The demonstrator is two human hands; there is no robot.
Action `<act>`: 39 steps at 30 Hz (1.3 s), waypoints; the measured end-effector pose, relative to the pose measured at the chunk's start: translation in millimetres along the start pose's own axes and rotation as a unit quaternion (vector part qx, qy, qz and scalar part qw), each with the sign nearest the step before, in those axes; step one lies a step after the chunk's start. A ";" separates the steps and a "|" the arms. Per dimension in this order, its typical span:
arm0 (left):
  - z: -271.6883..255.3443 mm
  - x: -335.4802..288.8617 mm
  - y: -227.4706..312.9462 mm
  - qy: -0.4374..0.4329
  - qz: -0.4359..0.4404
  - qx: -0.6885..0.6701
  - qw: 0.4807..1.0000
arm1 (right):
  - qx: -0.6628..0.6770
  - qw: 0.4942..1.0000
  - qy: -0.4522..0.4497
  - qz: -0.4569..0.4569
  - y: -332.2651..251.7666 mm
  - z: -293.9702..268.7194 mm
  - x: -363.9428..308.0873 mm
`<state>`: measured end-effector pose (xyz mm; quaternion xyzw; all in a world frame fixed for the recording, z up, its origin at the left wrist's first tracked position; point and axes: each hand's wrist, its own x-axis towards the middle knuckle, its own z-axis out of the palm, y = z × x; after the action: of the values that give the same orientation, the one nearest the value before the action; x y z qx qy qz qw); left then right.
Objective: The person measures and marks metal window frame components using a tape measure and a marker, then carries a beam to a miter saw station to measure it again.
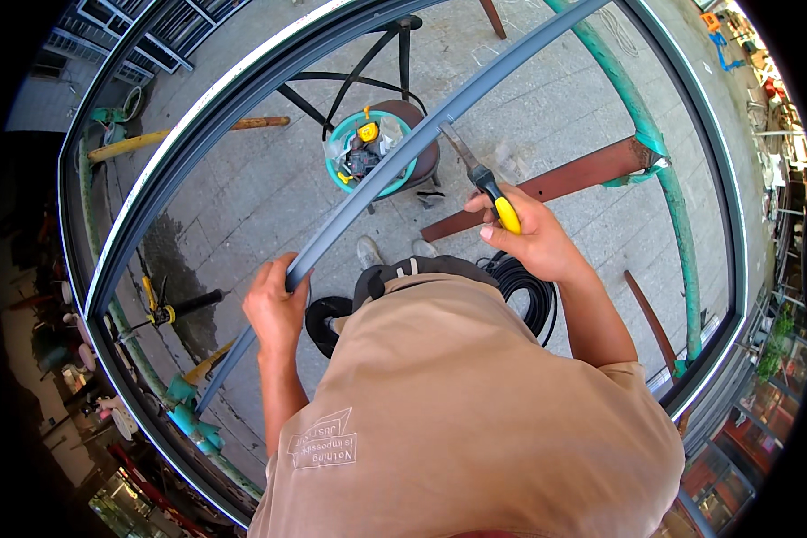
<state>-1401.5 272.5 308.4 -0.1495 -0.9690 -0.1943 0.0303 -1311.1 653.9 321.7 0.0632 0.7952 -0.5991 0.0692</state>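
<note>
My left hand (276,300) wraps its fingers round a long grey metal bar (359,206) that slants across the middle of a large dark window frame (179,170). In my right hand (540,235) is a chisel (486,184) with a black and yellow handle. Its flat blade points up and to the left, with the tip at the bar's near edge. Whether the tip presses on the bar or only lies close to it, I cannot tell.
Beyond the bar, a teal basin (402,186) holding a yellow tape measure (368,132) and other tools sits on a stool. Green pipes (675,224) and a rusty brown beam (592,175) lie beneath the frame. A clamp (159,314) is at left; coiled black cable (536,291) lies by my legs.
</note>
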 end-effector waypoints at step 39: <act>17.3 -20.6 23.3 -0.019 -0.009 0.020 1.000 | 0.027 1.000 -0.002 0.007 22.2 -22.3 -26.7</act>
<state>-1374.8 293.9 298.6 -0.1438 -0.9744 -0.1725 0.0126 -1281.6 681.0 311.8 0.0693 0.7781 -0.6201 0.0729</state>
